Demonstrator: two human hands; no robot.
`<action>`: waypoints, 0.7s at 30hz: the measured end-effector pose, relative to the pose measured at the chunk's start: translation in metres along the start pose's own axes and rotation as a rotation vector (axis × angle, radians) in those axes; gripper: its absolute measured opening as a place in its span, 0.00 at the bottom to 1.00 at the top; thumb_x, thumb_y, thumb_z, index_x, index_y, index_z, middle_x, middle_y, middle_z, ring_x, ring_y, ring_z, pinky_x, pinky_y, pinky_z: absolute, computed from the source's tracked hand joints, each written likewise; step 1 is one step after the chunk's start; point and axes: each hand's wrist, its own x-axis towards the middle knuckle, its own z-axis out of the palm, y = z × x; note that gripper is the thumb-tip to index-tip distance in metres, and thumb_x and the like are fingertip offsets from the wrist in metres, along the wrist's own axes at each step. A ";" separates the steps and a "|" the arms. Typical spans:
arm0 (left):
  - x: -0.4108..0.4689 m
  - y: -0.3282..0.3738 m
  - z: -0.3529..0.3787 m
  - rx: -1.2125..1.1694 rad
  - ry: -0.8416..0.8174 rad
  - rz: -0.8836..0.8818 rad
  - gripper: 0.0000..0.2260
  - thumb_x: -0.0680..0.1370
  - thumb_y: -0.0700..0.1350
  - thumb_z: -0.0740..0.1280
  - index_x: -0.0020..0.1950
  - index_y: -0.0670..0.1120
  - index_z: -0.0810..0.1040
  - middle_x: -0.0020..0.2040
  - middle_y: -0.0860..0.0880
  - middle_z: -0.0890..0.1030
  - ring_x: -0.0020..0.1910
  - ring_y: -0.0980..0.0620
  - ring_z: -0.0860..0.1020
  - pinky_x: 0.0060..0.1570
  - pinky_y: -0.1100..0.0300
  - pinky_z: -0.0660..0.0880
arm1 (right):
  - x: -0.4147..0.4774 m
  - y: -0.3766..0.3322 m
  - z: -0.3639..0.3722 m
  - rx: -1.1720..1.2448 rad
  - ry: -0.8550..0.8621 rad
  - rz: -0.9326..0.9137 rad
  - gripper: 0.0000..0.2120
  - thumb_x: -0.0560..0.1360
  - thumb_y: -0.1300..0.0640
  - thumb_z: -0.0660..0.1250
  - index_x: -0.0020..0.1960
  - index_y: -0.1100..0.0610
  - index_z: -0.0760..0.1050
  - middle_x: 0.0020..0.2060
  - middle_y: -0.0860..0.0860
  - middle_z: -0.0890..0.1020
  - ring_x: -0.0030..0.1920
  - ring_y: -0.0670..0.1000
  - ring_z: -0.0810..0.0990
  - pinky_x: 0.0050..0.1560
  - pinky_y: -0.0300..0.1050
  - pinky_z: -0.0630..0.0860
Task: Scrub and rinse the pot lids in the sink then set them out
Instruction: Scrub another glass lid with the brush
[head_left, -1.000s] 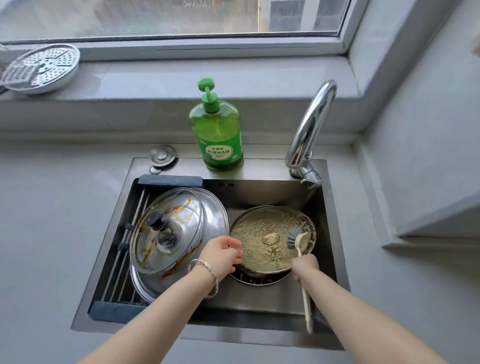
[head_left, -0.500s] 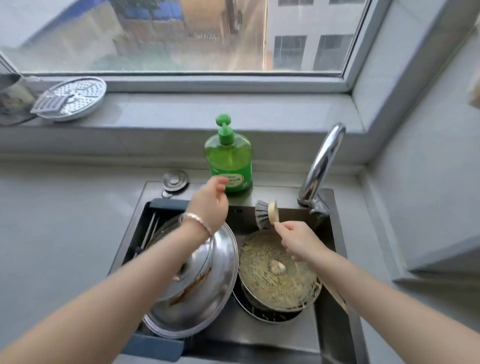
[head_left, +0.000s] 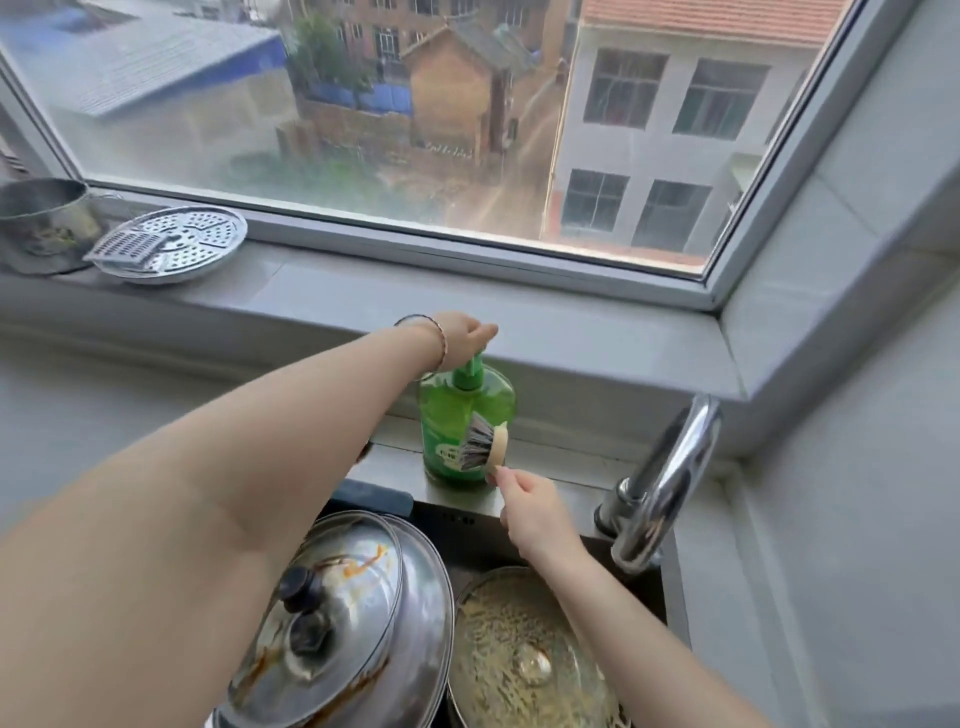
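Left hand (head_left: 464, 332) is curling over the pump of the soap bottle (head_left: 451, 415) while the right hand (head_left: 535, 512) is pinching the brush (head_left: 480, 444), bristles just beside the bottle. The pot lids (head_left: 332, 613) are lying in the sink (head_left: 447, 501), below both hands.

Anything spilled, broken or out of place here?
Nothing stands out. The left hand is on the pump of the soap bottle, the right hand holds the brush beside it, and the streaked lid and crusted lid are simply unwashed.
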 end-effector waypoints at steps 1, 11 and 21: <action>0.003 -0.002 0.002 0.001 -0.017 -0.006 0.21 0.82 0.53 0.49 0.61 0.43 0.75 0.60 0.44 0.76 0.59 0.45 0.74 0.61 0.53 0.69 | 0.004 -0.001 0.002 -0.005 -0.004 -0.015 0.20 0.80 0.52 0.54 0.51 0.69 0.74 0.25 0.49 0.67 0.28 0.48 0.64 0.33 0.42 0.60; 0.020 -0.006 0.010 -0.069 -0.022 0.034 0.15 0.82 0.45 0.48 0.53 0.45 0.74 0.48 0.45 0.74 0.46 0.47 0.71 0.45 0.59 0.65 | 0.025 -0.017 0.004 0.028 0.065 -0.115 0.18 0.80 0.53 0.55 0.36 0.60 0.72 0.26 0.48 0.68 0.31 0.48 0.66 0.34 0.44 0.61; 0.017 -0.005 0.018 -0.112 0.017 -0.023 0.15 0.82 0.43 0.47 0.56 0.43 0.72 0.50 0.42 0.74 0.45 0.47 0.70 0.44 0.58 0.66 | 0.023 -0.010 0.007 0.066 0.064 -0.105 0.20 0.80 0.53 0.55 0.48 0.70 0.74 0.27 0.50 0.67 0.32 0.49 0.64 0.37 0.43 0.60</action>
